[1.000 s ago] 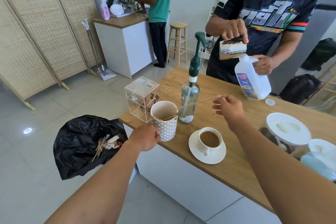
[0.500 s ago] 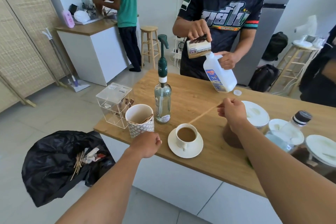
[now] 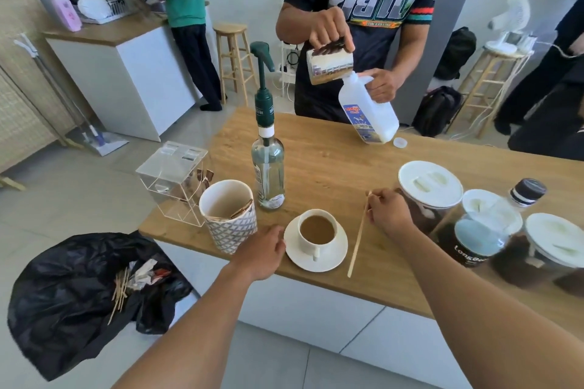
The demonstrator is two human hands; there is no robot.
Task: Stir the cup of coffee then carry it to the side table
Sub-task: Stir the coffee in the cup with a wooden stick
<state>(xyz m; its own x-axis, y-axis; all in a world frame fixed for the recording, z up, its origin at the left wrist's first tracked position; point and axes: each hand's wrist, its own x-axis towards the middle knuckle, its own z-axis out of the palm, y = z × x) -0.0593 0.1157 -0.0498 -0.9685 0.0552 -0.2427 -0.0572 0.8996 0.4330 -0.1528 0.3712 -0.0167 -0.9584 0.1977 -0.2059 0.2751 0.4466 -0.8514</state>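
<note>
A white cup of milky coffee stands on a white saucer near the front edge of the wooden counter. My right hand pinches the top of a thin wooden stir stick, which hangs down just right of the saucer, outside the cup. My left hand rests at the saucer's left rim, fingers loosely curled, holding nothing. A patterned paper cup with more sticks stands left of it.
A syrup pump bottle and clear acrylic box sit behind the cups. Lidded jars and a bottle crowd the right. A person opposite pours milk into a steel jug. A black bin bag lies at floor left.
My right hand has pulled the stick out of the patterned cup, swung it over and lowered it beside the saucer. My left hand left the patterned cup and moved to the saucer.
</note>
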